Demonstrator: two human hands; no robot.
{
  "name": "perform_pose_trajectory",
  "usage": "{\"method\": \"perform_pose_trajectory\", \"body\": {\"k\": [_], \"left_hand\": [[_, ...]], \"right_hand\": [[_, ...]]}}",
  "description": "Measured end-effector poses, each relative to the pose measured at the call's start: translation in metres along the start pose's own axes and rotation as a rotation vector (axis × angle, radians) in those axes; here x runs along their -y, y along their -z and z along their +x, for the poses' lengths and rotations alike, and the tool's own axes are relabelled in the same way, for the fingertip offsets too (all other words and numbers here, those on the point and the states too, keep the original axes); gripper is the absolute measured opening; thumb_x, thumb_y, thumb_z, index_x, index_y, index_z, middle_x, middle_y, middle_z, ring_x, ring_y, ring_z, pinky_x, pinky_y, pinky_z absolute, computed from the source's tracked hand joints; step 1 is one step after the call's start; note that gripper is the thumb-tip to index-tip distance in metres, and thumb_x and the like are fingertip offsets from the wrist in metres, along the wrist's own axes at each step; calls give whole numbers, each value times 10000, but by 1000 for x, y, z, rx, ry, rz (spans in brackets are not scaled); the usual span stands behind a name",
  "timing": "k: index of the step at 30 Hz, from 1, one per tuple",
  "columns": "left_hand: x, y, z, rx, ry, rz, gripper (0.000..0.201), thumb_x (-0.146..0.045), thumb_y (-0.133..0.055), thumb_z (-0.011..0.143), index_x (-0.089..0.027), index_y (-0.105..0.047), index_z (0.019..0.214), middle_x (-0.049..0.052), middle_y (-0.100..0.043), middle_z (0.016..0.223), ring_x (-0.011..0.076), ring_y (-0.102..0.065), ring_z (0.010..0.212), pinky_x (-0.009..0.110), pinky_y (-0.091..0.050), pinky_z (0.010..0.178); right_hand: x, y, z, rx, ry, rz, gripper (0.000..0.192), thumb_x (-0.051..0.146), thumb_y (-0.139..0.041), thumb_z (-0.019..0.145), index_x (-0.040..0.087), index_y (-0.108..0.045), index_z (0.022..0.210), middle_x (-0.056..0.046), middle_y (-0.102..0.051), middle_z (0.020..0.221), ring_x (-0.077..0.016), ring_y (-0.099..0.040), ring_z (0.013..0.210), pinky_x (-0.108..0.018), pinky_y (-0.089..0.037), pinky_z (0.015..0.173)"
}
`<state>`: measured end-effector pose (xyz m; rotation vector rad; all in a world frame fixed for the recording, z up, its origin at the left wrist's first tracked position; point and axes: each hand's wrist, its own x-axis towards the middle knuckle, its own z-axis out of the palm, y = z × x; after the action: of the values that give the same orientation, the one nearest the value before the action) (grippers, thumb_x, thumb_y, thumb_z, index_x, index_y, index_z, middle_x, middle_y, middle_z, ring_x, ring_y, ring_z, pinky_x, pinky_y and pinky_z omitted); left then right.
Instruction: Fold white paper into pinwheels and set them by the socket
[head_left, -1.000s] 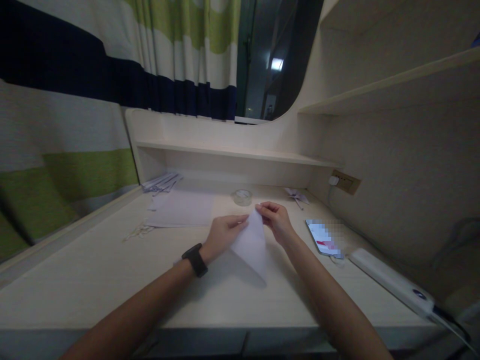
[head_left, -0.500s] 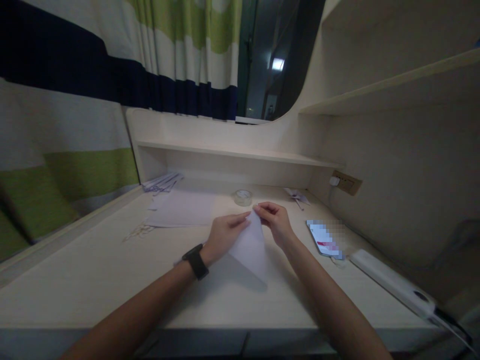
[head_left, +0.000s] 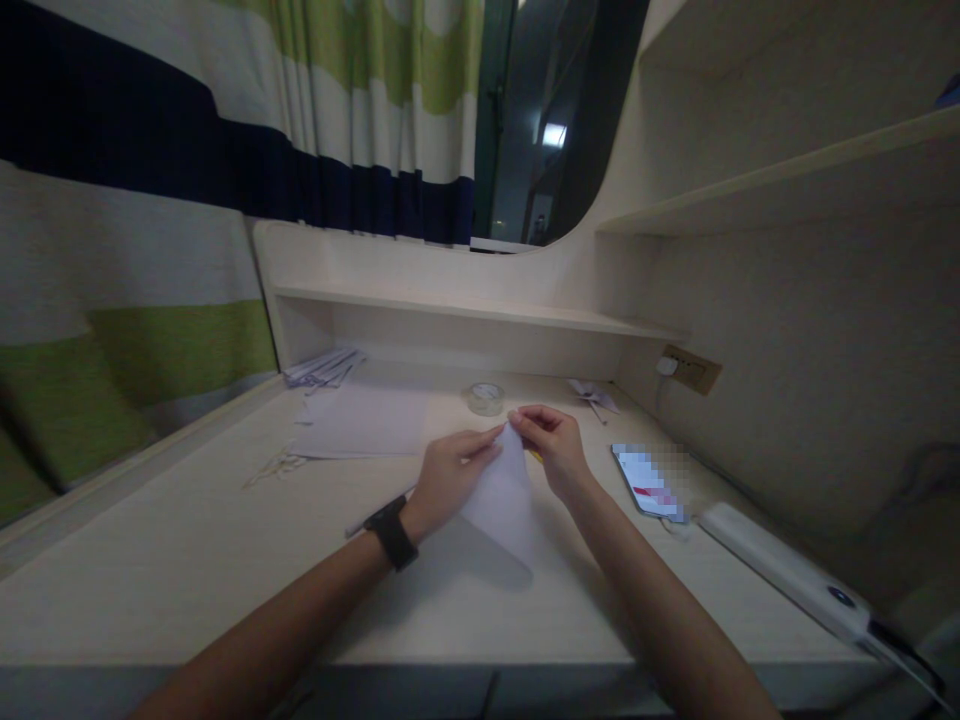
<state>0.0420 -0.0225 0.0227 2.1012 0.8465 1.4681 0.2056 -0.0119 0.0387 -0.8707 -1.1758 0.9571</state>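
Note:
A white sheet of paper (head_left: 502, 500), folded to a point, is lifted a little above the pale desk (head_left: 187, 560). My left hand (head_left: 448, 477), with a black watch on its wrist, pinches the paper's far tip from the left. My right hand (head_left: 553, 447) pinches the same tip from the right, its fingertips almost meeting the left hand's. The paper's lower point hangs towards me between my forearms.
A stack of white sheets (head_left: 367, 420) lies behind my left hand, with more folded paper (head_left: 322, 366) at the back left. A tape roll (head_left: 486, 397) stands just beyond my hands. A phone (head_left: 646, 480) and a white power strip (head_left: 780, 570) lie to the right.
Both hands and the paper have stayed almost in place; the fingertips have drawn slightly closer at the tip, and the view has shifted a little.

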Motion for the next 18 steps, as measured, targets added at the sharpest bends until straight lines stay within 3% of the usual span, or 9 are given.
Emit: {"method": "perform_pose_trajectory", "body": {"k": [18], "left_hand": [[2, 1, 0, 8, -21, 32, 254, -247, -588, 835, -260, -676, 1073, 44, -702, 1015, 174, -637, 882, 299, -480, 824]], "right_hand": [[0, -1, 1, -29, 48, -40, 296, 419, -780, 581, 166, -704, 715, -37, -667, 641, -137, -575, 551, -266, -475, 532]]}}
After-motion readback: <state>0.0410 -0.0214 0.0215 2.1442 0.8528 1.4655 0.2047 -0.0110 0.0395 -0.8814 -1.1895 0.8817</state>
